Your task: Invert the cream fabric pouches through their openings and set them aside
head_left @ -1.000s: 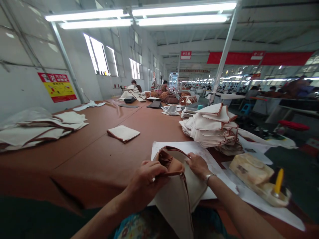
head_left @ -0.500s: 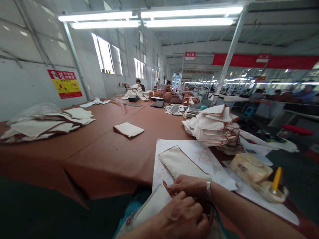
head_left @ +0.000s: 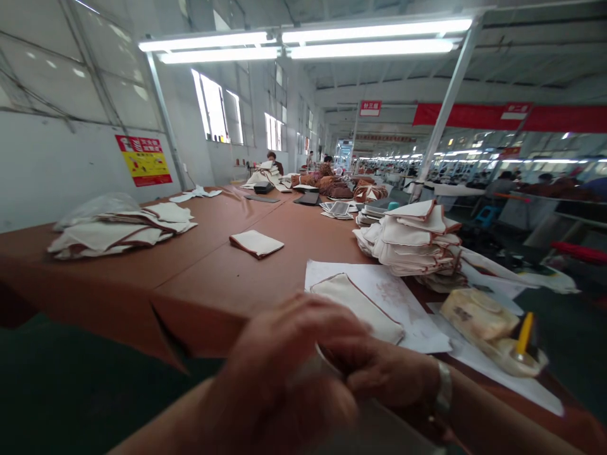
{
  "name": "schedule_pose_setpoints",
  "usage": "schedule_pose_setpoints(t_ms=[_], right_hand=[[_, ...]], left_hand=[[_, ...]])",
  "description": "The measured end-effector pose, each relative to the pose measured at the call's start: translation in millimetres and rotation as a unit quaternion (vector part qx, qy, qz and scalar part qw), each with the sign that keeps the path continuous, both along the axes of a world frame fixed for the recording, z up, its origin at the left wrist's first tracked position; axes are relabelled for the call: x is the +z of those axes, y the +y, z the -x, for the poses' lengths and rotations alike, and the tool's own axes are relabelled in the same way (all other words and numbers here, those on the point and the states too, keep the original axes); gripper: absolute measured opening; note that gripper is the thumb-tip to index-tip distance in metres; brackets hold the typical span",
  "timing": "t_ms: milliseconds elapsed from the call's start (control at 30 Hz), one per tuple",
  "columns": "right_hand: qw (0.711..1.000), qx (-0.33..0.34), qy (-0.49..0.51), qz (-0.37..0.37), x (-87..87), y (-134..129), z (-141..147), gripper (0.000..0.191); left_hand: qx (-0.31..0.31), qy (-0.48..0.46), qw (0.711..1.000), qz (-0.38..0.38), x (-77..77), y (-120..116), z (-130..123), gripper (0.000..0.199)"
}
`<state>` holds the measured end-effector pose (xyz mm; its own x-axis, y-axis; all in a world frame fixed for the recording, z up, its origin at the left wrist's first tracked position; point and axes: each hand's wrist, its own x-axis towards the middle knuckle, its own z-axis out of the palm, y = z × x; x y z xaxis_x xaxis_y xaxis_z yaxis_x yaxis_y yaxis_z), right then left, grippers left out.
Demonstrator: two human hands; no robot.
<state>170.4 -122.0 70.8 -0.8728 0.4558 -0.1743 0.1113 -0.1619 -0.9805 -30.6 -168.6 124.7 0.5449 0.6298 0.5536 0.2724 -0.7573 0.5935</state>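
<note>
My left hand [head_left: 279,360], blurred by motion, curls over the top of a cream fabric piece [head_left: 324,364], its fingers bent and thumb below. To its right, my right hand [head_left: 386,373], with a pale bracelet at the wrist, is closed on the same piece near its brown edge. Most of this piece is hidden by the hands. Just beyond them a flat cream piece with brown edging [head_left: 363,309] lies on a white paper sheet [head_left: 417,328], partly covered by my left hand.
A brown-covered table [head_left: 203,284] stretches ahead. It bears a small folded cream piece [head_left: 258,242], a loose pile [head_left: 118,230] at left and a tall stack [head_left: 412,243] at right. Near right are a yellowed plastic container [head_left: 477,316] and a yellow-handled tool [head_left: 525,335].
My left hand has risen and moved left, from low beside the right hand to over the piece's top. The right hand has shifted slightly right and down. The view has turned a little left.
</note>
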Motion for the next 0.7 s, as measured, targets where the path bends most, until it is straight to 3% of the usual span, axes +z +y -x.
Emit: schedule_pose_setpoints(t_ms=[33,100,167,267,367,533,600,700], right_hand=[[1.0,0.019,0.007,0.009,8.6,-4,-3,0.029],[0.999,0.047,0.004,-0.003,20.8,-10,-5,0.022],[0.998,0.051,-0.01,-0.046,26.8,-13,-6,0.016],[0.996,0.05,-0.03,-0.064,29.9,-16,-9,0.014],[0.996,0.061,-0.044,-0.044,35.1,-18,-14,0.013],[0.993,0.022,-0.055,-0.106,42.1,-18,-20,0.016],[0.992,-0.004,-0.052,-0.119,36.3,-17,-23,0.018],[0.987,-0.043,-0.057,-0.142,20.8,-14,-28,0.018]], left_hand=[[0.038,-0.012,0.998,0.047,14.7,8,13,0.043],[0.008,-0.01,0.991,0.136,23.1,26,28,0.05],[-0.059,0.003,0.97,0.236,8.4,41,28,0.059],[-0.142,0.005,0.929,0.343,-25.9,47,19,0.063],[-0.177,0.002,0.913,0.367,-42.7,39,16,0.059],[-0.213,-0.074,0.858,0.461,-34.2,34,26,0.044],[-0.2,-0.065,0.862,0.461,-30.0,35,27,0.039],[-0.156,-0.013,0.891,0.426,-29.6,36,23,0.031]])
